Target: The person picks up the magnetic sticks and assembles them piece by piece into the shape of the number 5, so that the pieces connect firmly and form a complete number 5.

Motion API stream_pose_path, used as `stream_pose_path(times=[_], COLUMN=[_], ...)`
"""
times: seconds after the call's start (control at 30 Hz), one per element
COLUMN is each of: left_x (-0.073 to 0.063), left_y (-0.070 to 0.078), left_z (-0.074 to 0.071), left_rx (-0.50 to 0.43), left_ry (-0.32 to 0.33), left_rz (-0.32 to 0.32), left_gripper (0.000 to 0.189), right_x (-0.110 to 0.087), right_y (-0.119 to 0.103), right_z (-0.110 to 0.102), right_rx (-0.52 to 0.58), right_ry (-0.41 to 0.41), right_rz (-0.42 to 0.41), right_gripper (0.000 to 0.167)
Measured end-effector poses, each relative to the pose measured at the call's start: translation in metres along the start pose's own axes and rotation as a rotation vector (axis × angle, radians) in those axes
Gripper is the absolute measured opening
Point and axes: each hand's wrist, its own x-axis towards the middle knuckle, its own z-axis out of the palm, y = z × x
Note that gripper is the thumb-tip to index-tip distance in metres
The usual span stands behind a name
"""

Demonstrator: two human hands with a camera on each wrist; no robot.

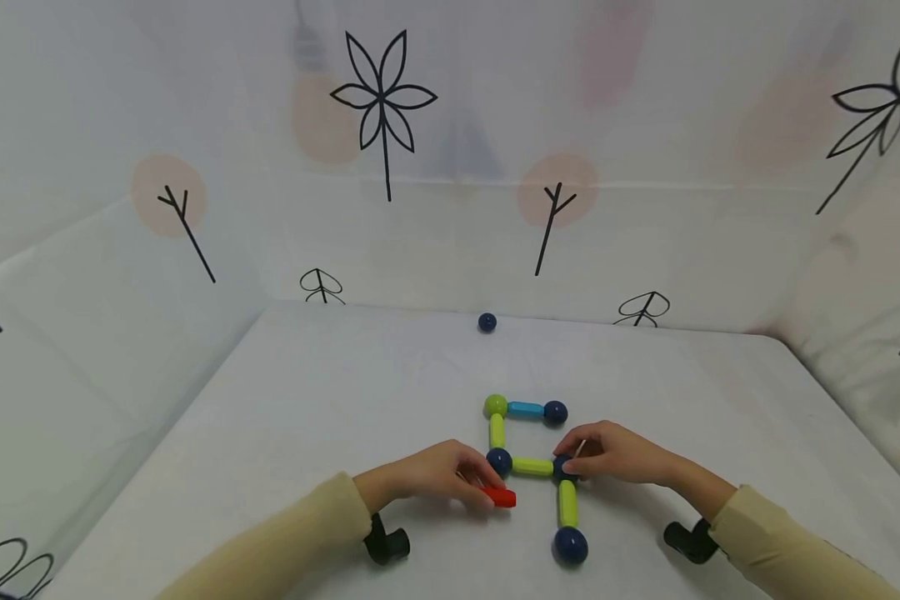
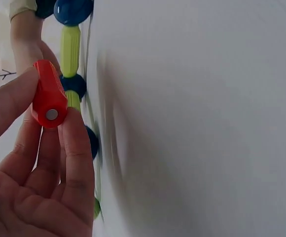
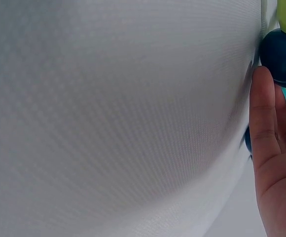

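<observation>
Between thumb and fingertips my left hand [image 1: 450, 473] pinches a red magnetic rod [image 1: 501, 497], which has a round metal disc in its end in the left wrist view. On the white table lies a joined chain of balls and rods. My right hand [image 1: 617, 452] holds the dark blue ball [image 3: 283, 58] at a corner of the chain, thumb on the near side and fingers on the far side. From that ball one lime-green rod [image 1: 532, 467] runs left to another dark blue ball [image 1: 498, 462]. A second lime-green rod [image 1: 567, 504] runs toward me to a dark blue ball [image 1: 570, 546].
Farther back, the chain continues through a lime-green rod [image 1: 497, 432], a green ball [image 1: 496, 406], a light blue rod [image 1: 526, 409] and a dark blue ball [image 1: 556, 412]. A loose dark blue ball [image 1: 487, 322] sits near the table's back edge. Printed cloth [image 1: 450, 250] surrounds the table.
</observation>
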Motion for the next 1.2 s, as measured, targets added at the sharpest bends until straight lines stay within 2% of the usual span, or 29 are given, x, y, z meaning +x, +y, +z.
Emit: stream_pose_path(times=[0.37,0.63,0.8,1.2], left_x=[0.006,0.013,0.017,0.019], left_y=[0.01,0.012,0.014,0.02], left_z=[0.02,0.031,0.036,0.041], left_rx=[0.011,0.016,0.035,-0.011], left_ry=[-0.077,-0.143,-0.162,-0.184], left_rz=[0.018,0.023,0.025,0.025], left_gripper=[0.021,0.02,0.021,0.021], right_x=[0.0,0.0,-0.001,-0.001], right_y=[-0.002,-0.004,-0.005,-0.004], right_z=[0.002,0.001,0.001,0.001], right_rx=[0.04,0.018,0.031,0.052], right_ry=[0.0,-0.001,-0.003,-0.009], right_rz=[-0.01,-0.012,-0.016,-0.004], right_gripper=[0.027,0.028,0.028,0.028])
